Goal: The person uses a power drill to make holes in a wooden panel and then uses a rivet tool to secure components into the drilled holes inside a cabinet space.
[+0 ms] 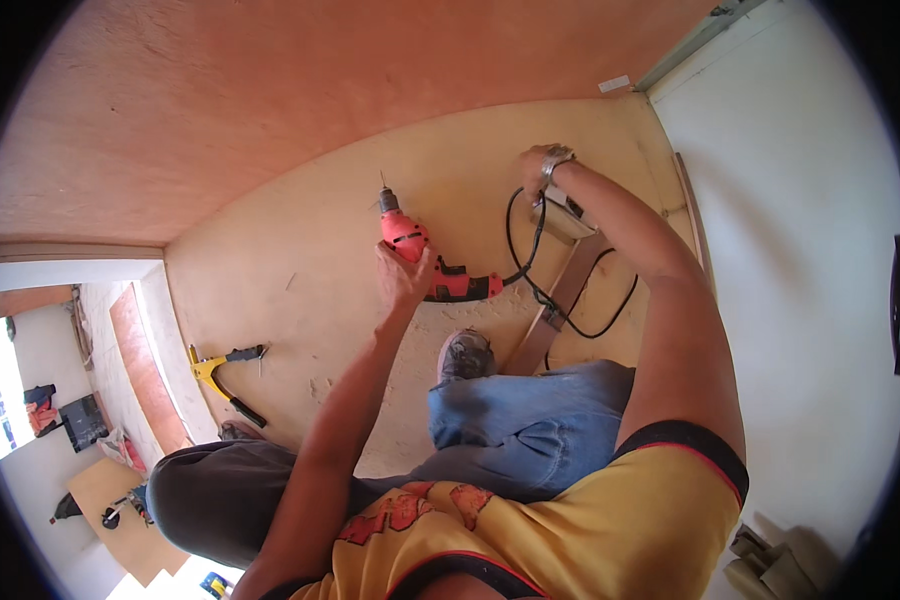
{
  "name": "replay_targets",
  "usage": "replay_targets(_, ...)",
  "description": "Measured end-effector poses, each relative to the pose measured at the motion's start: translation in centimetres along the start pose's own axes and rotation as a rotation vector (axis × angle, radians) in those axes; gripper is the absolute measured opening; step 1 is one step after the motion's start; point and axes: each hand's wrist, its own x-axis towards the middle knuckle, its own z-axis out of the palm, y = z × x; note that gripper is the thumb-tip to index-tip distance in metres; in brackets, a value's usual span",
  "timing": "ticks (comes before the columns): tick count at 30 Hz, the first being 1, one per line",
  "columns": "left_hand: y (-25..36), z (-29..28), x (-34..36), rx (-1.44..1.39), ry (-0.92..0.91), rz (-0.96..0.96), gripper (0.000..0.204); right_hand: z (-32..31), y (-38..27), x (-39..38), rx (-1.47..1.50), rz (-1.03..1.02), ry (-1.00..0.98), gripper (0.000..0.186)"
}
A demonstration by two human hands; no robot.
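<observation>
My left hand (406, 274) is wrapped around the body of a red and black corded power drill (406, 236). A thin bit in its chuck points away from me, toward the orange-brown panel. The drill's black cord (510, 215) loops up from its handle to my right hand (540, 168). That hand is farther off to the right, fingers curled and turned down beside a small pale box (568, 217). What it grips, if anything, is hidden. A bracelet circles the right wrist.
A yellow hand riveter (213, 370) with black handles lies on the dusty tan floor at left. A long brown bar (560, 300) and more cord lie by my shoe (466, 356). The orange-brown panel (320, 80) rises ahead, a white wall (800, 200) stands right.
</observation>
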Motion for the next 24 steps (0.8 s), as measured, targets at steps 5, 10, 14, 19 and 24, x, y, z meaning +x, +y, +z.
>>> replay_targets(5,-0.1,-0.3,0.0,0.082,0.047,-0.019,0.079,0.3,4.6,1.4,0.387,-0.029,0.068,0.06)
replay_targets(10,0.6,-0.5,-0.5,0.057,0.007,-0.061,0.077,-0.8,4.9,6.4,0.726,0.116,0.495,0.052)
replay_targets(14,1.8,-1.6,-0.7,0.05,-0.025,-0.165,0.08,-2.6,0.5,9.7,0.707,-0.022,0.499,0.042)
replay_targets(19,0.6,-3.5,0.2,-0.015,-0.081,-0.192,0.08,-10.2,-7.2,8.3,0.404,-0.039,0.269,0.034)
replay_targets(24,0.9,-2.4,0.9,-0.183,-0.166,-0.18,0.078,-11.4,-7.6,2.5,0.446,-0.091,0.516,0.034)
